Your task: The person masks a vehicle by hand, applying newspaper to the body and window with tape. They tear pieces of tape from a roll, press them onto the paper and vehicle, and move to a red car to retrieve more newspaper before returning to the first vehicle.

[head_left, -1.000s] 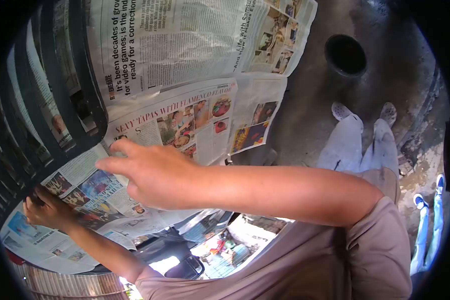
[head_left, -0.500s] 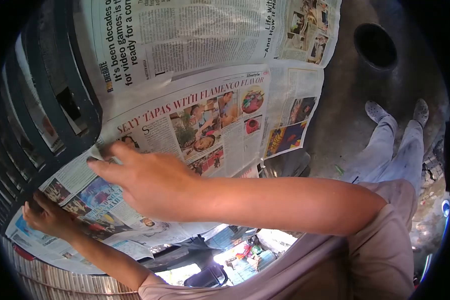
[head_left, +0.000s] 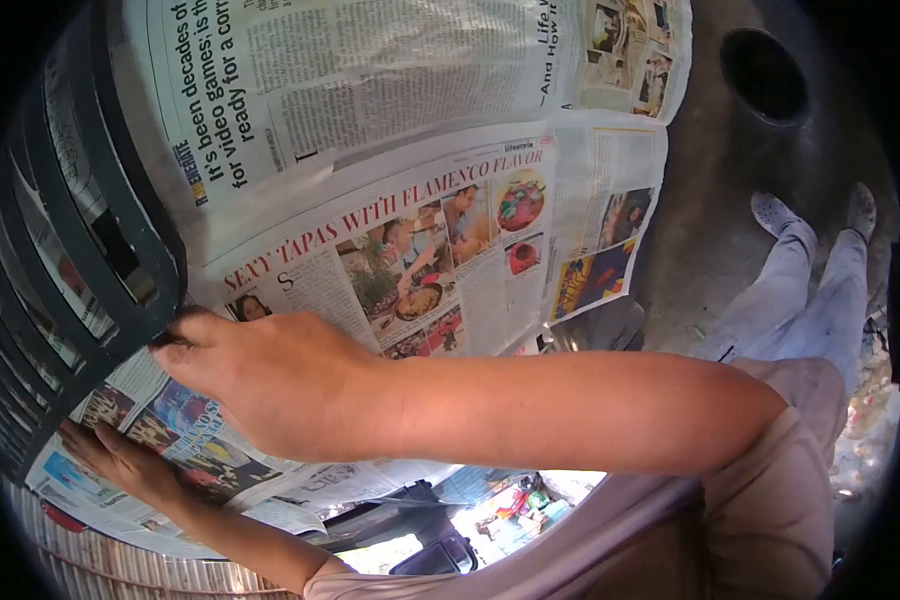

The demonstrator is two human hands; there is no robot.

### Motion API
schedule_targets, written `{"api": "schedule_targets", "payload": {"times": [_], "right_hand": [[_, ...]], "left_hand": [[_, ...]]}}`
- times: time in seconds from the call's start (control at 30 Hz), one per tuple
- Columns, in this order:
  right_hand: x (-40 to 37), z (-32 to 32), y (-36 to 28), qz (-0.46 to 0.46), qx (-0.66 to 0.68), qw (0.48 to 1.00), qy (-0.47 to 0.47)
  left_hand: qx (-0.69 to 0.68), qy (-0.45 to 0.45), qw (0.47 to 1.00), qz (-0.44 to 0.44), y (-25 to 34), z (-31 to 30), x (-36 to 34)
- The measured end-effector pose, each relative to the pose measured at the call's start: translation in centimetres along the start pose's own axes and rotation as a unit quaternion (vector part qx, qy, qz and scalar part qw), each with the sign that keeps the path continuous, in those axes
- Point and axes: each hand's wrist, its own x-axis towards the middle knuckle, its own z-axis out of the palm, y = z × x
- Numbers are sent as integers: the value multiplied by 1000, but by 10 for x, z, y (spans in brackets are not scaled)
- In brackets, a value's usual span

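Presses right hand (head_left: 260, 385) palm-down over the lower-left corner of the tapas page (head_left: 420, 250), fingertips (head_left: 173, 340) at the edge of the grille (head_left: 60, 270) just left of that page. Spreads left hand (head_left: 120, 460) flat on the photo sheet (head_left: 182, 425) below the page, fingers apart. Above the page, overlapping its top edge: games sheet (head_left: 390, 80). Left of the page, behind the grille's slats: more newsprint. Right of the page, on grey ground: pale trouser legs (head_left: 800, 290) ending in white shoes (head_left: 775, 212). Up and right of the page: dark round hole (head_left: 765, 75). Below the page: right forearm crossing to a beige sleeve (head_left: 760, 500).
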Motion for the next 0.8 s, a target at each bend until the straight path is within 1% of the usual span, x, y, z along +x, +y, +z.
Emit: {"api": "schedule_targets", "payload": {"times": [0.07, 0.17, 0.23, 0.27, 0.37, 0.4, 0.47, 0.57, 0.67, 0.77, 0.8], "right_hand": [[3, -1, -1, 20, 15, 999, -22], [4, -1, 3, 22, 49, 998, -18], [4, 1, 3, 24, 60, 998, -13], [5, 2, 4, 24, 62, 998, -12], [5, 11, 5, 27, 106, 994, 18], [4, 12, 4, 34, 105, 994, 21], [1, 12, 2, 43, 102, 994, 26], [-1, 17, 2, 32, 72, 996, 51], [2, 8, -7, 62, 6, 997, 44], [13, -1, -27, 81, -29, 996, 19], [16, -8, -27, 118, -56, 991, -2]], "left_hand": [[-11, 29, 999, -9, -6, 3, 4], [49, 139, 989, 21, -7, 3, 6], [62, 157, 984, 51, -26, 4, 6], [68, 167, 982, 63, -27, 5, 8], [15, 66, 998, 7, -20, -3, 8], [10, 55, 998, 9, -21, -4, 4], [-1, 36, 999, 12, -25, -5, -3], [17, 36, 997, 62, 2, -1, -11], [-1, 9, 1000, 17, 9, 3, -1], [1, 13, 1000, 22, -1, 0, 15], [6, 6, 1000, 27, 3, 8, 17]]}}
